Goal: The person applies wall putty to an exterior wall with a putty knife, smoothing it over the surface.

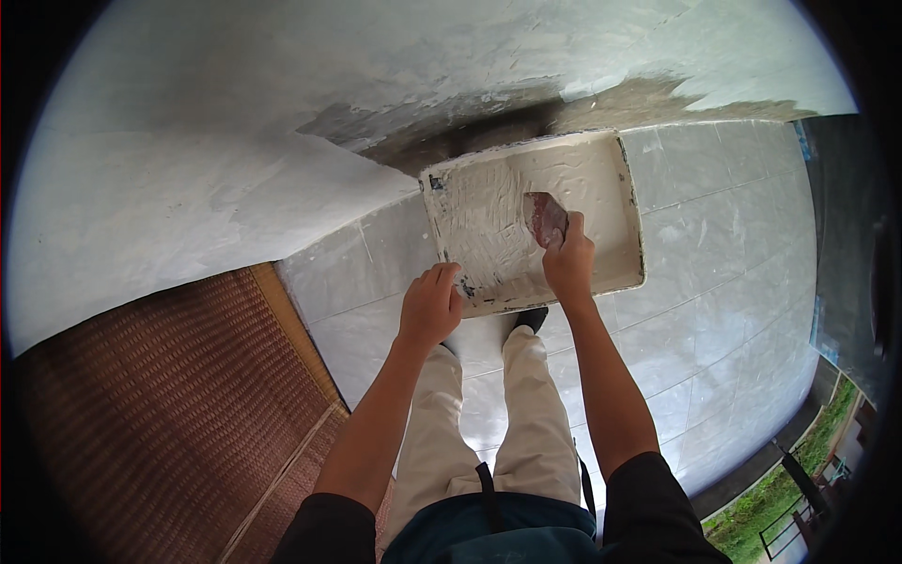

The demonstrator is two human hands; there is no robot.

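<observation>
A shallow rectangular tray (631,207) lies in front of me, below the wall. Spread through it is a cream-coloured, ridged paste (489,211) that looks like wall putty. My right hand (569,268) is closed round a putty knife (543,216); its reddish-brown, paste-smeared blade is over the right half of the tray, and the handle is hidden in my fist. At the tray's near left corner, my left hand (430,303) has its fingers curled over the rim, its thumb partly hidden.
The wall (235,122) rises beyond the tray, pale above with a dark, bare patch (460,127) low down. Grey tiles (714,244) cover the floor. A woven brown mat (178,395) lies to the left. Grass (752,526) shows outside at the lower right.
</observation>
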